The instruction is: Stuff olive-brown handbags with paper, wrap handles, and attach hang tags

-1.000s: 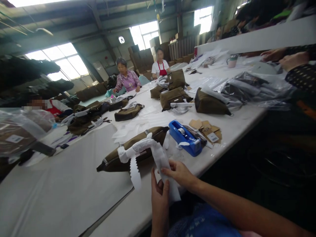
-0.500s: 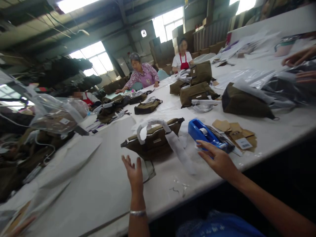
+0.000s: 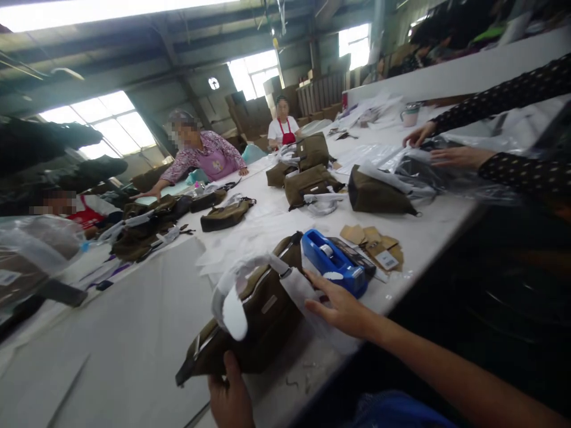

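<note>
An olive-brown handbag (image 3: 272, 306) stands tilted on the white table before me, its handle (image 3: 229, 285) wrapped in white paper. My left hand (image 3: 229, 392) grips the bag's lower left part, thumb on the front and the other fingers mostly hidden. At the bag's right side, my right hand (image 3: 341, 309) has its fingers apart against the white-wrapped strap (image 3: 303, 291), holding nothing that I can see. Just beyond that hand sits a blue tape dispenser (image 3: 332, 255).
Brown paper tags (image 3: 375, 244) lie right of the dispenser. More olive bags (image 3: 312, 184) rest farther back. At the right, a co-worker's hands (image 3: 459, 157) handle clear plastic. Two people (image 3: 207, 148) work across the table. White sheets (image 3: 134, 321) cover the left side.
My left hand has closed on the bag, which now stands nearer and more tilted. My right hand has moved from the tape dispenser to the bag's strap. The view has swung right.
</note>
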A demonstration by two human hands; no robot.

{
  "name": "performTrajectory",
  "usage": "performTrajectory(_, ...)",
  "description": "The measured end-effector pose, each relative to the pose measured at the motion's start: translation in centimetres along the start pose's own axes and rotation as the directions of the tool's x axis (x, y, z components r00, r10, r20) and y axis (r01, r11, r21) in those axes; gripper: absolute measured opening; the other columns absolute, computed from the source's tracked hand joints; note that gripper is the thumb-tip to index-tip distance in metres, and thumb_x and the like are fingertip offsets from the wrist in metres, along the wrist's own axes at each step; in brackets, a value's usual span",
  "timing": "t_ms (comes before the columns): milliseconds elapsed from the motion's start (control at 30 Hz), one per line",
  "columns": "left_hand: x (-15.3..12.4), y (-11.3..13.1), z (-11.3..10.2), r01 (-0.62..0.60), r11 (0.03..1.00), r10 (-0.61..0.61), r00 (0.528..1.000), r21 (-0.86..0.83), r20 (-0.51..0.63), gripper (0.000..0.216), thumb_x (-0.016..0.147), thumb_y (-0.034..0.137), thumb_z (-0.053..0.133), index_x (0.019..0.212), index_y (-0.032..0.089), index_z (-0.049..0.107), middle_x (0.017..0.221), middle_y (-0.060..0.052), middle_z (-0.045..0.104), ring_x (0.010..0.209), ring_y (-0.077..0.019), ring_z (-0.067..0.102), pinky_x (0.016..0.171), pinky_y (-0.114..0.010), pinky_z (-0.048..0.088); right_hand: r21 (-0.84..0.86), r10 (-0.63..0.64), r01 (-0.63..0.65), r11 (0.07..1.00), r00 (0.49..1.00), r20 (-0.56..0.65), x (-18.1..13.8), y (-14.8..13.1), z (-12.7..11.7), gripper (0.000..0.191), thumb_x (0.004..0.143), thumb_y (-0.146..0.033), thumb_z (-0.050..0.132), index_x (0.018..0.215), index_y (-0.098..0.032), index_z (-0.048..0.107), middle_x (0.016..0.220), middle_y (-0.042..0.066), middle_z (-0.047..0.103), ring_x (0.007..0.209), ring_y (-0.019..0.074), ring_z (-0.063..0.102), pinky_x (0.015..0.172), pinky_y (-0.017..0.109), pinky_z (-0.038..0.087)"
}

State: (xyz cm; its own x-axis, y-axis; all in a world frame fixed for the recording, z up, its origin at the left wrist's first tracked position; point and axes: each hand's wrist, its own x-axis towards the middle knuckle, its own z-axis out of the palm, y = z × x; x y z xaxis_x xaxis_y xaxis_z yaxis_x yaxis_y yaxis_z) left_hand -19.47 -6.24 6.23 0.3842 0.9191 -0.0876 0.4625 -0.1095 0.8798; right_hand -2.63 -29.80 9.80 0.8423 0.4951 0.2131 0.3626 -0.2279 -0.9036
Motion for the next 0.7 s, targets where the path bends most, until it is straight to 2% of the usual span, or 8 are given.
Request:
performTrajectory(67,0.0,-0.2,-0.5,0.04,0.997,-0.042,0.999,0.067,0.035,0.082,0.088,0.075,0.053,0.14,0.012,0.058,0.141,-0.027,0.06,0.14,-0.0506,0.047,0.114,-0.067,0.035,-0.047,0.001,-0.003,0.999,0.999,-0.051,-0.7,0.1,-2.8,0.047,0.094,-0.056,0.062,0.133,-0.031,0.069,0.127,0.004,0.074,0.11,0.0291,0.073,0.092,0.042,0.063)
performTrajectory(100,-0.1,0.0,-0.7,0.023,0.997,-0.026,0.998,0.068,0.049,0.082,0.089,0.074,0.053,0.142,0.012,0.057,0.142,-0.026,0.06,0.139,-0.0504,0.048,0.115,-0.067,0.034,-0.078,0.011,-0.02,0.997,0.993,-0.116,-0.7,0.6,-4.5,0.04,0.095,-0.055,0.06,0.126,-0.033,0.072,0.123,0.003,0.075,0.107,0.028,0.073,0.093,0.042,0.062)
performTrajectory(200,-1.0,1.4,-0.9,-0.106,0.994,0.107,0.994,-0.039,0.029,0.079,0.09,0.07,0.055,0.149,0.017,0.051,0.147,-0.019,0.058,0.139,-0.0432,0.051,0.121,-0.06,0.031,-0.206,0.027,-0.117,0.972,0.92,-0.392,0.7,3.4,-9.7,0.037,0.098,-0.049,0.054,0.121,-0.027,0.073,0.129,0.009,0.071,0.123,0.0322,0.064,0.113,0.051,0.046)
performTrajectory(267,-2.1,2.3,-0.9,-0.174,0.979,0.17,0.985,-0.107,-0.042,0.079,0.09,0.066,0.06,0.152,0.02,0.048,0.15,-0.016,0.057,0.14,-0.0386,0.052,0.123,-0.056,0.031,-0.318,0.012,-0.193,0.928,0.87,-0.493,1.9,6.1,-12.6,0.035,0.091,-0.041,0.06,0.116,-0.022,0.075,0.138,0.012,0.066,0.138,0.0342,0.052,0.122,0.053,0.033)
performTrajectory(367,-4.2,3.2,-0.8,-0.286,0.94,0.225,0.93,-0.187,-0.291,0.076,0.087,0.06,0.068,0.15,0.019,0.053,0.144,-0.016,0.062,0.134,-0.0368,0.057,0.119,-0.055,0.039,-0.373,0.048,-0.255,0.892,0.875,-0.482,3.4,9.7,-15.0,0.022,0.078,-0.036,0.072,0.093,-0.021,0.08,0.134,0.014,0.068,0.137,0.0383,0.051,0.12,0.055,0.034)
performTrajectory(467,-6.6,4.4,-0.6,-0.443,0.857,0.285,0.832,-0.263,-0.476,0.065,0.086,0.052,0.074,0.141,0.019,0.061,0.131,-0.012,0.069,0.119,-0.0318,0.065,0.112,-0.051,0.049,-0.379,0.091,-0.288,0.879,0.883,-0.46,4.4,11.6,-16.1,0.017,0.079,-0.035,0.069,0.081,-0.022,0.08,0.127,0.01,0.073,0.125,0.0344,0.062,0.111,0.048,0.046)
performTrajectory(600,-9.3,7.0,-0.6,-0.507,0.824,0.364,0.817,-0.255,-0.447,0.038,0.091,0.042,0.071,0.122,0.02,0.072,0.104,-0.004,0.074,0.088,-0.019,0.069,0.089,-0.034,0.059,-0.334,0.165,-0.338,0.88,0.876,-0.453,6.2,11.8,-17.7,0.036,0.089,-0.045,0.062,0.099,-0.017,0.082,0.108,0.011,0.08,0.096,0.0284,0.075,0.08,0.035,0.058)
performTrajectory(700,-10.0,8.0,-0.2,-0.541,0.785,0.486,0.84,-0.302,-0.241,0.025,0.091,0.038,0.071,0.108,0.021,0.076,0.089,-0.001,0.076,0.071,-0.0144,0.068,0.067,-0.024,0.059,-0.329,0.201,-0.348,0.878,0.891,-0.407,7.5,11.5,-19.3,0.041,0.093,-0.046,0.056,0.104,-0.015,0.081,0.094,0.01,0.081,0.084,0.0242,0.075,0.069,0.029,0.056)
